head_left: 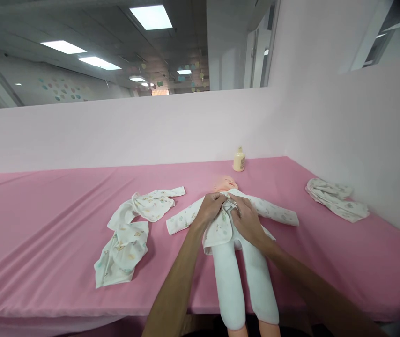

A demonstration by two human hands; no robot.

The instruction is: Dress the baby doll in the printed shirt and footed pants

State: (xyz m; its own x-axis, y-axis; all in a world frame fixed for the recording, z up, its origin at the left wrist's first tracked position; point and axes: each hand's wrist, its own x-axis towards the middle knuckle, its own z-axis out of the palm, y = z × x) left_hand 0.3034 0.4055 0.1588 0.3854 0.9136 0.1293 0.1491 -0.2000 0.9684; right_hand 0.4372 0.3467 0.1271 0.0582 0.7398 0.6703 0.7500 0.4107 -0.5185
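A baby doll in white leggings lies on its back, its legs toward me and its feet past the table's front edge. It wears a white printed baby jacket with both sleeves spread out sideways. The jacket's front hangs apart over the belly. At the neckline, my left hand pinches one front edge of the jacket. My right hand meets it there, fingers bent and closed on the other edge. Just what lies between the fingertips is too small to make out. The doll's head shows beyond my hands.
A pink sheet covers the table. Crumpled printed baby clothes lie to the left. Another bundle of white printed clothing is by the right wall. A cream pump bottle stands at the back, near the white wall below a window.
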